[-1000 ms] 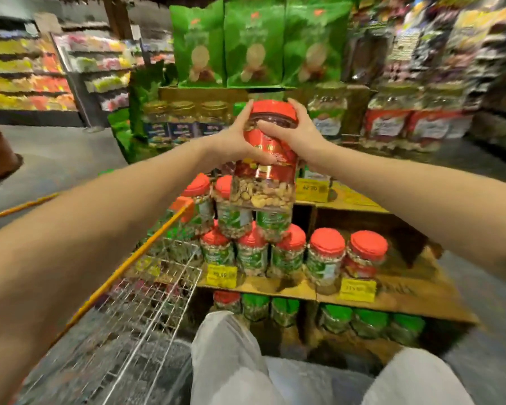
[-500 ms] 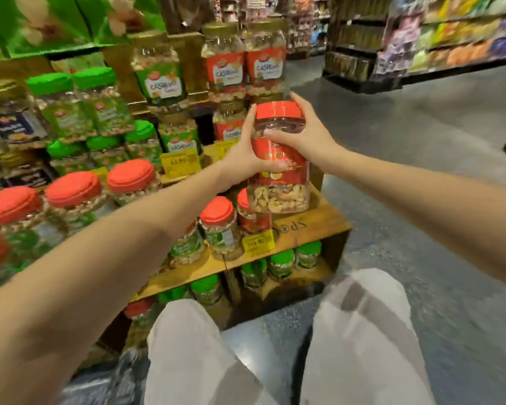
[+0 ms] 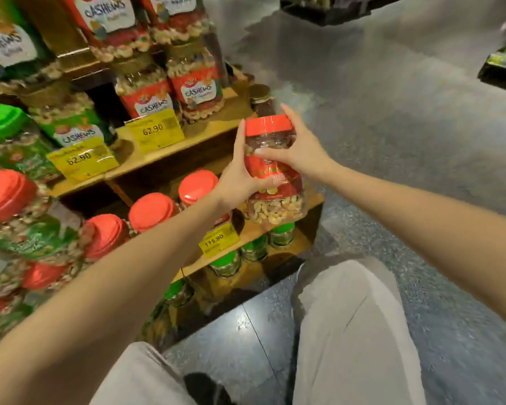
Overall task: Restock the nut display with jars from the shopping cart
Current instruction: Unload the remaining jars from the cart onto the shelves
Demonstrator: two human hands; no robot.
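A clear jar of cashews (image 3: pixel 275 200) with a red lid and red label hangs upright over the right end of the wooden display's middle shelf (image 3: pixel 313 200). My left hand (image 3: pixel 238 176) grips its left side and my right hand (image 3: pixel 301 150) grips its upper right, fingers across the front. Red-lidded jars (image 3: pixel 151 211) stand on the same shelf to the left. The shopping cart is out of view.
Larger cashew jars (image 3: pixel 199 86) and yellow price tags (image 3: pixel 155 131) fill the shelf above. Green-lidded jars (image 3: pixel 225 263) sit on the bottom shelf. My legs in light trousers (image 3: pixel 348 331) are below. Grey aisle floor (image 3: pixel 392 127) stretches to the right.
The view has swung right along the display and the cart has left the frame. The jar, held in both hands, has come down toward the right end of the middle shelf.
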